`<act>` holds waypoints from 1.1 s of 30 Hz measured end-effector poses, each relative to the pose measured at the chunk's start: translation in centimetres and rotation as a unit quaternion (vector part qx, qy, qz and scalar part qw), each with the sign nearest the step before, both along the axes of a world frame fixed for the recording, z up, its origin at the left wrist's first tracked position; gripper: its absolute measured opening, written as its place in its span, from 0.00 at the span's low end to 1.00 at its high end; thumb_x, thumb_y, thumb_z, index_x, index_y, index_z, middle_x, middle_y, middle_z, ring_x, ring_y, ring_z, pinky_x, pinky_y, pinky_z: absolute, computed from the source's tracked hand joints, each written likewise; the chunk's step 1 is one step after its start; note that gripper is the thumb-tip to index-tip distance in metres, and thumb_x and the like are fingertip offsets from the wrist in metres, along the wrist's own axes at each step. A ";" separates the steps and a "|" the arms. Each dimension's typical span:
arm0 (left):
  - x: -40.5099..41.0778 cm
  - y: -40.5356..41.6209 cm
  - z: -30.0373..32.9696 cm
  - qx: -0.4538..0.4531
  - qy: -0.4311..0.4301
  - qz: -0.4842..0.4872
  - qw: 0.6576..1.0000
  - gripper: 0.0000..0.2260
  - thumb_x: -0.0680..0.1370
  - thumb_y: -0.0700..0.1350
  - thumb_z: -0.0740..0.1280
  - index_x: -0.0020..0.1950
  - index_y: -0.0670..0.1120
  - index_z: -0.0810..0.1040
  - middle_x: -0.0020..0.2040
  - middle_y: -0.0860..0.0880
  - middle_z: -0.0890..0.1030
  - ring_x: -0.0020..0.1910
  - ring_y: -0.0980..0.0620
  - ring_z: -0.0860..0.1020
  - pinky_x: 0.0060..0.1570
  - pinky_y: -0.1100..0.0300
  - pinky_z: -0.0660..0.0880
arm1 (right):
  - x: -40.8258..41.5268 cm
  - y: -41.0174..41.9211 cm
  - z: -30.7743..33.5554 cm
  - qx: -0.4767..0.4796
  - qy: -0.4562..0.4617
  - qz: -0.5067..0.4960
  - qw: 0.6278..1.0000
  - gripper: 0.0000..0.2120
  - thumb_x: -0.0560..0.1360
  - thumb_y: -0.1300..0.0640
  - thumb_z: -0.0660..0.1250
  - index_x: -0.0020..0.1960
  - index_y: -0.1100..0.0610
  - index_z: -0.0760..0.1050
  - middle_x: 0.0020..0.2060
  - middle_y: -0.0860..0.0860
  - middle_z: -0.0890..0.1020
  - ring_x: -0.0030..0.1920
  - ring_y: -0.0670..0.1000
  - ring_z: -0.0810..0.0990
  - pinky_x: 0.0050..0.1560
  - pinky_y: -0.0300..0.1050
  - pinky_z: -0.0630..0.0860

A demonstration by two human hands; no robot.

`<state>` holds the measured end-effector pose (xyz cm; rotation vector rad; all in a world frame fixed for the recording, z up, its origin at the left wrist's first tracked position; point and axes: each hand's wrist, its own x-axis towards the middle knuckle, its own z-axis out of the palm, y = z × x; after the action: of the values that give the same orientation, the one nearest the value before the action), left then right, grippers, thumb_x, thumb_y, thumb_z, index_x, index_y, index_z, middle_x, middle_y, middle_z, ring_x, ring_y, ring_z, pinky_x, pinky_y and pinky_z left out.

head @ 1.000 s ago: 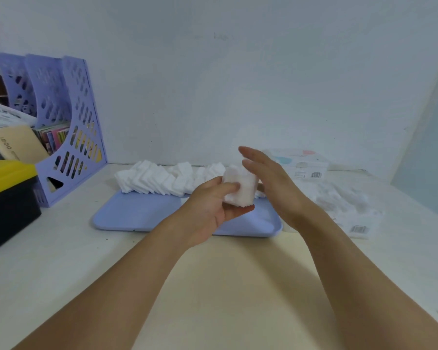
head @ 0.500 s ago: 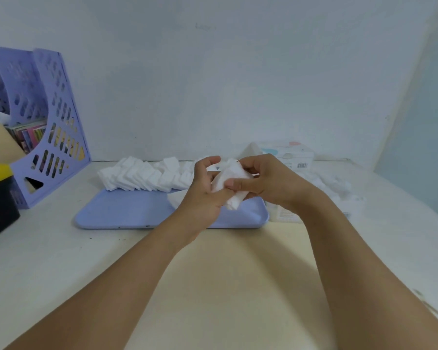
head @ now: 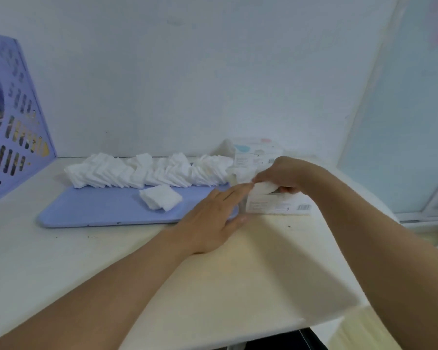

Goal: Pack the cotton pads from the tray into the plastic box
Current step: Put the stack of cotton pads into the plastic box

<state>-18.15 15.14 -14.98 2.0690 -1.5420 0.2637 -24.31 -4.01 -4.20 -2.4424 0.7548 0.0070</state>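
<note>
A lilac tray [head: 94,210] lies on the table with a long row of white cotton pads [head: 149,174] along its far edge and a small loose stack of pads [head: 160,197] near its middle. The clear plastic box [head: 278,204] with a barcode label stands right of the tray. My right hand [head: 286,174] grips a stack of pads [head: 263,187] and holds it at the top of the box. My left hand [head: 213,215] lies flat with straight fingers over the tray's right end, fingertips touching the box's left side.
A lilac perforated file holder [head: 15,137] stands at the far left. A printed white carton [head: 257,154] sits behind the plastic box against the wall. The table's front edge runs at the lower right, with a window frame [head: 415,218] to the right.
My right hand took the pad stack from both hands and carried it right to the box. My left hand let go, flattened and moved to the box's side. The view shifted right.
</note>
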 end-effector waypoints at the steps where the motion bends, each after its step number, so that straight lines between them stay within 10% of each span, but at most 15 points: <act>1: 0.0 -0.1 -0.1 0.002 -0.004 0.004 1.000 0.28 0.83 0.53 0.61 0.81 0.56 0.52 0.77 0.56 0.65 0.69 0.49 0.70 0.65 0.49 0.72 | 0.1 0.1 0.2 -0.019 0.016 0.009 1.000 0.15 0.75 0.49 0.72 0.41 0.57 0.70 0.27 0.52 0.71 0.22 0.49 0.66 0.25 0.38 0.62; 9: -0.3 -0.4 -0.1 0.020 -0.027 0.020 0.999 0.25 0.83 0.51 0.61 0.80 0.57 0.58 0.78 0.58 0.61 0.71 0.50 0.68 0.65 0.48 0.72 | 1.3 0.8 -0.5 -0.287 0.107 0.060 0.950 0.12 0.74 0.49 0.70 0.41 0.55 0.71 0.31 0.48 0.77 0.30 0.48 0.77 0.34 0.40 0.73; 16: -0.2 -0.8 -0.2 0.007 -0.024 0.002 1.000 0.24 0.83 0.47 0.62 0.79 0.56 0.62 0.71 0.59 0.65 0.63 0.51 0.70 0.59 0.50 0.75 | 2.2 0.9 0.7 -0.227 0.210 0.066 0.949 0.17 0.72 0.43 0.70 0.37 0.57 0.75 0.27 0.51 0.77 0.27 0.51 0.74 0.38 0.42 0.73; 22: 0.1 -0.9 0.0 -0.001 -0.010 -0.008 1.000 0.23 0.83 0.45 0.62 0.78 0.56 0.65 0.68 0.57 0.68 0.61 0.50 0.71 0.59 0.49 0.75 | 1.9 1.6 -0.3 -0.353 0.170 0.049 0.919 0.06 0.73 0.52 0.65 0.41 0.53 0.73 0.32 0.46 0.80 0.32 0.48 0.78 0.41 0.40 0.73; 28: 0.2 -0.7 0.1 -0.008 -0.031 -0.008 0.999 0.23 0.83 0.45 0.62 0.78 0.54 0.65 0.70 0.58 0.67 0.63 0.52 0.70 0.59 0.52 0.75 | 2.7 0.4 -2.5 -0.318 0.090 0.018 0.944 0.32 0.73 0.46 0.71 0.71 0.57 0.64 0.66 0.57 0.70 0.68 0.60 0.68 0.65 0.56 0.68; 33: 0.5 0.4 0.9 -0.082 0.102 -0.046 0.990 0.21 0.82 0.49 0.64 0.76 0.52 0.69 0.70 0.57 0.70 0.63 0.61 0.71 0.65 0.62 0.70 | 2.4 -0.1 -2.7 -0.166 0.003 0.037 0.985 0.37 0.69 0.44 0.76 0.72 0.50 0.63 0.69 0.54 0.68 0.71 0.59 0.65 0.68 0.59 0.67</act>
<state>-17.68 15.49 -14.04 1.8312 -1.4373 0.1356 -21.92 -4.13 -6.88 -2.7863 0.7149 -0.0912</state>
